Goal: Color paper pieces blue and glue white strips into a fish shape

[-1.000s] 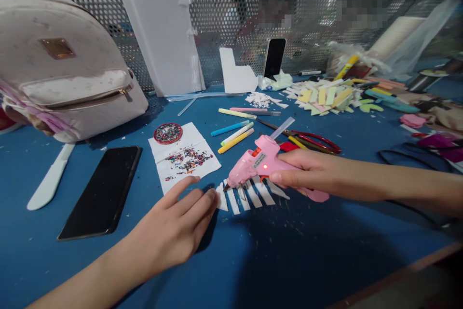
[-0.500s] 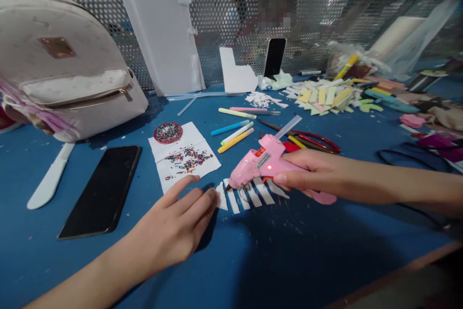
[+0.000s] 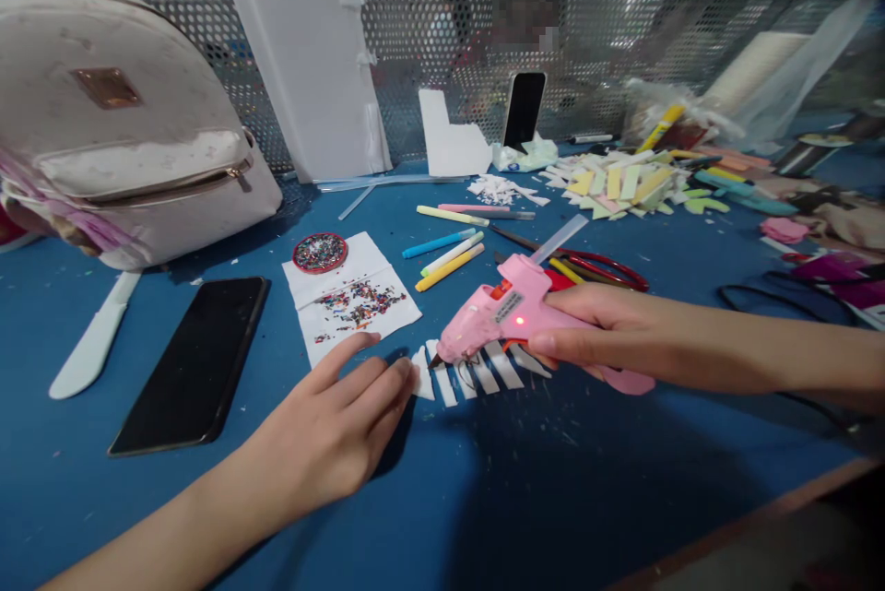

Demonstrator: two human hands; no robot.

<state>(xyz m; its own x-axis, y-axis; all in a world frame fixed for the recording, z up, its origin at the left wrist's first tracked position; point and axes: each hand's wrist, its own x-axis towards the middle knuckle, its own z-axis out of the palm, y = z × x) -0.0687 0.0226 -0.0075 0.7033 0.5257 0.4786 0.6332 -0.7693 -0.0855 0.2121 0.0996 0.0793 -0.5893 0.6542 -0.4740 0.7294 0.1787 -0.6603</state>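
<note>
- While the right hand (image 3: 595,328) grips a pink glue gun (image 3: 508,314), its fingers are wrapped around the body and handle, and a small red light glows on the gun's side
- Its dark nozzle points down and left, just above the left end of a row of white strips (image 3: 477,370) lying side by side on the blue table (image 3: 484,499)
- A clear glue stick pokes out of the gun's back end, slanting up and to the right
- Flat on the table, the left hand (image 3: 332,434) holds nothing; its fingers are stretched out and slightly spread, their tips right at the leftmost strip
- Beyond that hand lies a white paper sheet (image 3: 352,301) scattered with coloured glitter, with a round red dish (image 3: 320,253) of glitter on its far corner
- A black phone (image 3: 197,360) lies face up to the left, beside a white knife-shaped piece (image 3: 93,342) and a pale backpack (image 3: 124,130)
- Behind the gun are several coloured markers (image 3: 449,254) and red-handled scissors (image 3: 601,268)
- Farther right is a heap of pastel paper bits (image 3: 622,185)
- White foam boards (image 3: 314,75) lean against the perforated metal screen at the back
</note>
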